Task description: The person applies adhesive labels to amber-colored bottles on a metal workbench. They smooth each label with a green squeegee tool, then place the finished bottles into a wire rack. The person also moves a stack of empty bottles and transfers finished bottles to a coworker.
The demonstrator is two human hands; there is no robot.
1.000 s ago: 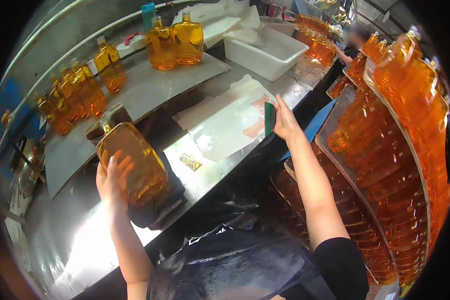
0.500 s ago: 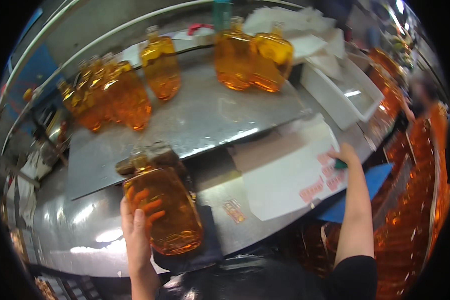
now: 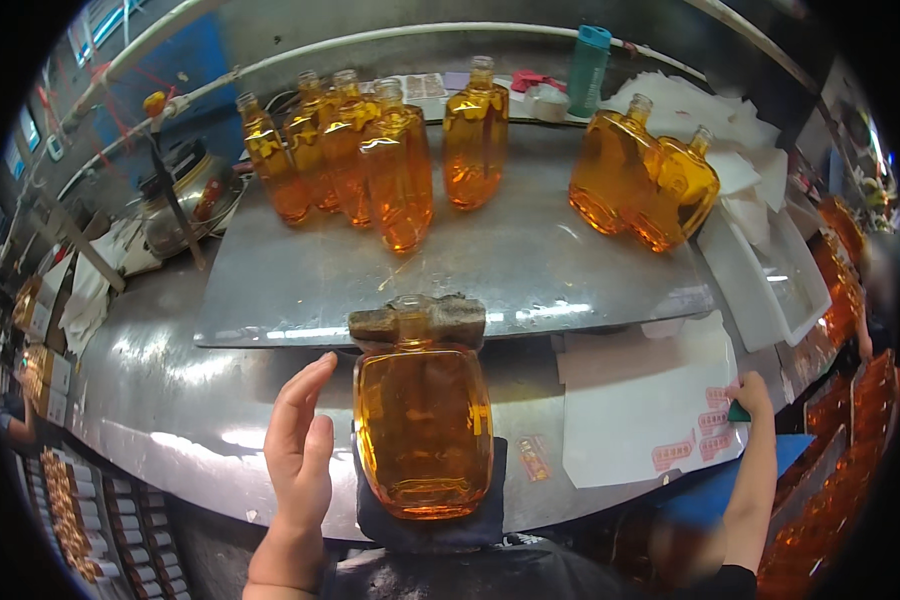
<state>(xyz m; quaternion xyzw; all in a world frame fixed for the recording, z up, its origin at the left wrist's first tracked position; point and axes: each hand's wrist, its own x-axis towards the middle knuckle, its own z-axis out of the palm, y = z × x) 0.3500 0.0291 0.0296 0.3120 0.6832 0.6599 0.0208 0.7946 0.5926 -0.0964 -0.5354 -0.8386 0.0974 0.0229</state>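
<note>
An amber glass bottle [image 3: 424, 425] lies in front of me, its neck on a dark, worn rest [image 3: 461, 322] and its base on a dark pad [image 3: 498, 515]. Just left of it my left hand [image 3: 303, 445] is raised, fingers stretched out, holding nothing and apart from the glass. Far to the right, my right hand [image 3: 755, 396] is closed around a small green piece [image 3: 737, 411] whose kind is mostly hidden. That hand is at the right edge of a white backing sheet [image 3: 635, 400] that bears several red printed decals [image 3: 673, 456].
Several amber bottles [image 3: 398, 180] stand on the raised metal shelf [image 3: 450, 275]. A separate decal [image 3: 534, 457] lies right of the bottle. At the back right are a white bin [image 3: 770, 280] and a teal drinking bottle [image 3: 588, 70]. A coworker's arm [image 3: 17, 428] shows at far left.
My left hand has come off the bottle and is now open beside it. The view has swung, so the bottle appears upright and more central. My right hand stays at the sheet's edge.
</note>
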